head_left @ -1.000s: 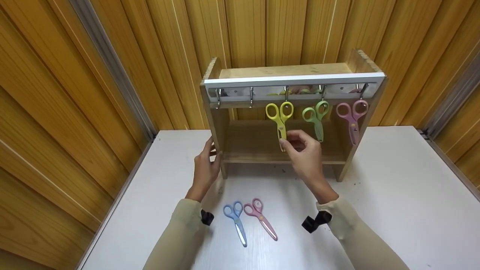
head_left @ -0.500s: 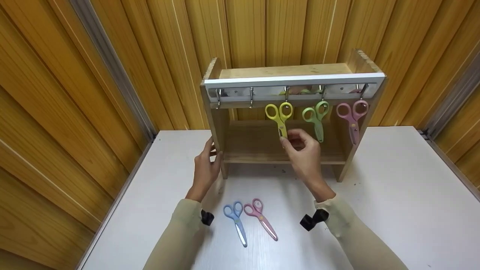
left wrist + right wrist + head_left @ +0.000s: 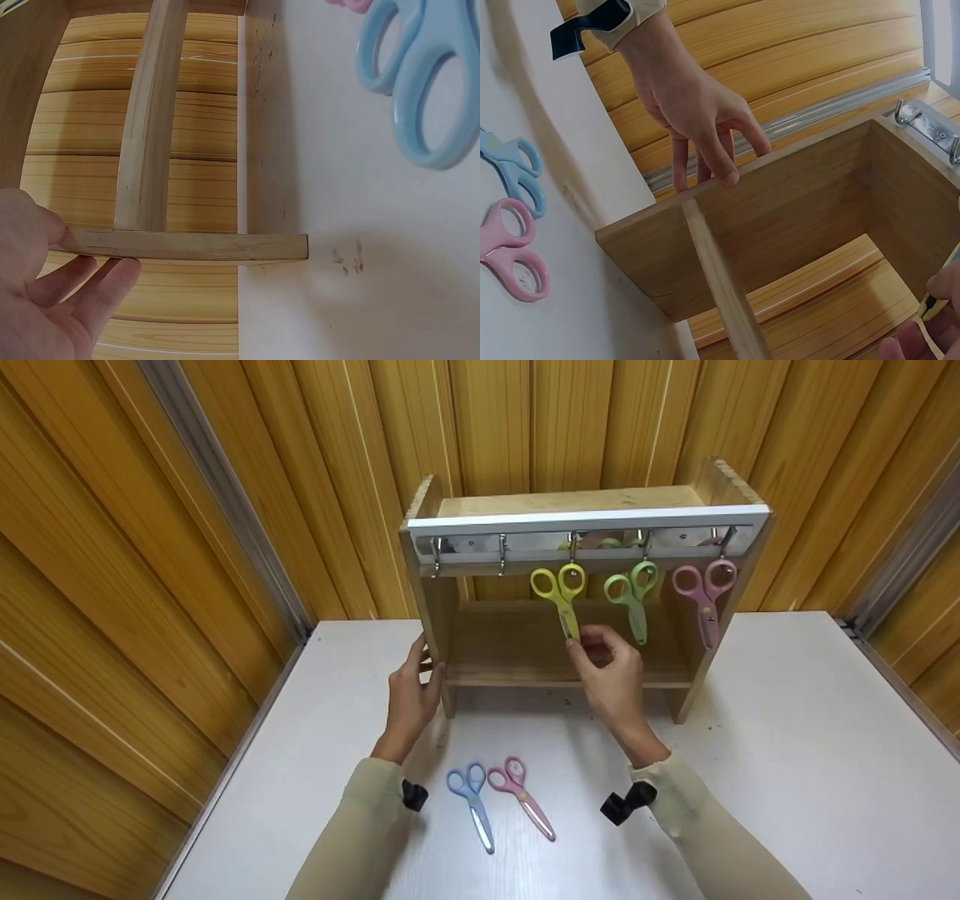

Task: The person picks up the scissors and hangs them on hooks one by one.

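My right hand [image 3: 611, 679] pinches the yellow scissors [image 3: 568, 611] near the blade end between thumb and fingers. Their right loop is at the middle hook [image 3: 573, 547] of the metal hook rail, with the blades pointing down. To the right, green scissors [image 3: 631, 598] and purple-pink scissors [image 3: 706, 596] each hang by one loop. My left hand [image 3: 409, 701] holds the left side panel of the small wooden shelf [image 3: 442, 660]. In the left wrist view, thumb and fingers lie on opposite sides of that panel [image 3: 210, 246].
Blue scissors [image 3: 474, 806] and pink scissors [image 3: 523, 799] lie side by side on the white table [image 3: 795, 780], in front of the shelf. Two left hooks [image 3: 503, 555] on the rail bear nothing. Wood-look walls [image 3: 570, 427] stand behind and at both sides.
The lower end of the yellow scissors has swung slightly right, and my right hand has shifted a little with it. My left hand and the other scissors have stayed in place.
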Demonstrator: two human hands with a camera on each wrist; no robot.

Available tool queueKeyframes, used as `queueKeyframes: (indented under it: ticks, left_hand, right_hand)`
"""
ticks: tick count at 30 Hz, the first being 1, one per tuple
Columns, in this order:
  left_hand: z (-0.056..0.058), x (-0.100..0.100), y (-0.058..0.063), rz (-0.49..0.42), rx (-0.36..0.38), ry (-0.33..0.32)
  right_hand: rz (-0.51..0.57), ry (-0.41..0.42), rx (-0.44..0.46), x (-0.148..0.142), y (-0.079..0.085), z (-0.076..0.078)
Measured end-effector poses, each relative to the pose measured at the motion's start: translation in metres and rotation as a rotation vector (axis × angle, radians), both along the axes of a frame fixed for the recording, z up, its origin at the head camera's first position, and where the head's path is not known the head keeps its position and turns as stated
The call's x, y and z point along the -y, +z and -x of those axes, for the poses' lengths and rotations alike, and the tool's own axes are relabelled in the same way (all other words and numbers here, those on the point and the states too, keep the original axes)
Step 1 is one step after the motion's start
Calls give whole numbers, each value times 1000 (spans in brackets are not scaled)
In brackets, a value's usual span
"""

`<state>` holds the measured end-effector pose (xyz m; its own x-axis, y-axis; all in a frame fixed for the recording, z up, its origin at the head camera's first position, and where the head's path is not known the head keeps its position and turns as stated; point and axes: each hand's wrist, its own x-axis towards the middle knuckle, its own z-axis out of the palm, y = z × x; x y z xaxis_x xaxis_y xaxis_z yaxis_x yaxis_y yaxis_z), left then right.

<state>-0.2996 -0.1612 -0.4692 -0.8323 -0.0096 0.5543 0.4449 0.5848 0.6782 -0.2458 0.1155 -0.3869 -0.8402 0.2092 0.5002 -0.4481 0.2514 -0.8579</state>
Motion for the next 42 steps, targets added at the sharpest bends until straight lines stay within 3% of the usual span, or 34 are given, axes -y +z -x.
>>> queueKeyframes:
  ticks: [2, 9, 21, 31, 38, 42]
  left_hand:
    - [0, 0, 0, 2, -5, 0]
    - [0, 0, -1, 12, -39, -6]
    - [1, 1, -1, 15, -29, 6]
    - [1, 0, -1, 1, -19, 0]
    - [1, 0, -1, -1, -21, 0]
    - [0, 0, -1, 2, -21, 2]
  right_hand:
    - [0, -4, 5, -1, -3, 1]
    - [35, 30, 0, -13, -39, 27]
    - [59, 38, 8, -13, -39, 26]
    - [46, 27, 42, -4, -14, 3]
    - [15, 22, 83, -15, -40, 21]
    - [-46, 47, 116, -20, -51, 23]
